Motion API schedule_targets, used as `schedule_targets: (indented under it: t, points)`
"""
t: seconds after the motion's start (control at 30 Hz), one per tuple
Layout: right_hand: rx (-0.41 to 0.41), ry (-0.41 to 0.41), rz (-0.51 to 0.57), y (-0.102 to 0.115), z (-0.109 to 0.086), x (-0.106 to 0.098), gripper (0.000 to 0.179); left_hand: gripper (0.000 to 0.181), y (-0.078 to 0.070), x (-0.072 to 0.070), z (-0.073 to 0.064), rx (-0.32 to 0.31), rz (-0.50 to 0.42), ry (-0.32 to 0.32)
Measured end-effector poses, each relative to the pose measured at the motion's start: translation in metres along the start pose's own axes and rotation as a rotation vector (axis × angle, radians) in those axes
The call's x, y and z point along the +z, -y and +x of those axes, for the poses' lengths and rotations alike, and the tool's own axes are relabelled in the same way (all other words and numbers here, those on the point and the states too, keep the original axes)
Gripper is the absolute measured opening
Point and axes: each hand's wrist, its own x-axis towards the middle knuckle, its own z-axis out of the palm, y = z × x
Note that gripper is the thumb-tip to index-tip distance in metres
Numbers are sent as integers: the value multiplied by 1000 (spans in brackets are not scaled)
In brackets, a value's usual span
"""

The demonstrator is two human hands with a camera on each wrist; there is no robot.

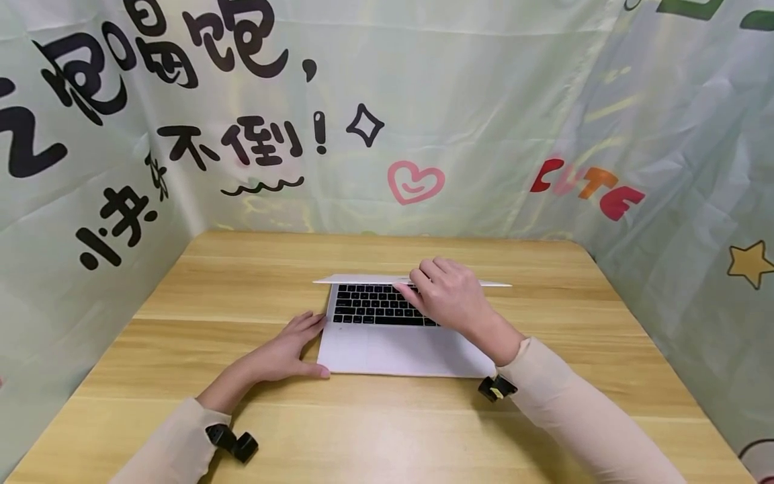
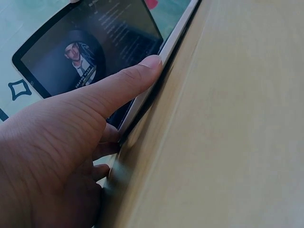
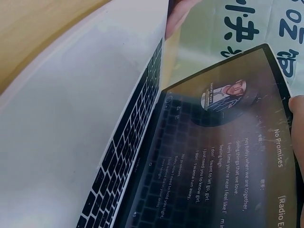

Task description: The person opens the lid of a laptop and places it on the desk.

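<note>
A silver laptop [image 1: 396, 346] lies on the table with its lid [image 1: 363, 278] raised part way and tilted forward over the keyboard [image 1: 375, 306]. My right hand [image 1: 450, 292] grips the lid's upper edge, thumb on the screen side and the other fingers behind it. At the base's left side, my left hand [image 1: 281, 353] rests with its fingers along the edge and its thumb touching the front left corner. The lit screen [image 3: 223, 137] shows lines of text and a round picture. Part of the keyboard is hidden behind my right hand.
The wooden table [image 1: 387, 423] reaches to fabric walls [image 1: 484, 101] printed with black characters, a pink heart and coloured letters. Small black devices [image 1: 232, 442] are strapped at both wrists, over beige sleeves.
</note>
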Motion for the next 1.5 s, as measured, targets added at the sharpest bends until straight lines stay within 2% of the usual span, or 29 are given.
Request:
schedule_targets:
  t: [0.27,0.57,0.83,0.97,1.23,1.5]
  points:
    - [14,-30,0,-4,1,3,45,109,0,4,0,-7,-12,9]
    - [94,46,9,-8,6,-2,48,111,1,7,1,-7,-8,15]
    - [132,39,9,-12,14,-2,49,111,0,3,1,-3,-15,-7]
    - [144,49,12,-14,18,-1,47,112,0,3,1,-9,-4,2]
    - [174,56,-14,-20,24,1,56,113,-1,1,2,-19,-27,-12]
    - [193,41,-28,-25,32,4,47,112,-1,-1,1,-2,-44,-20]
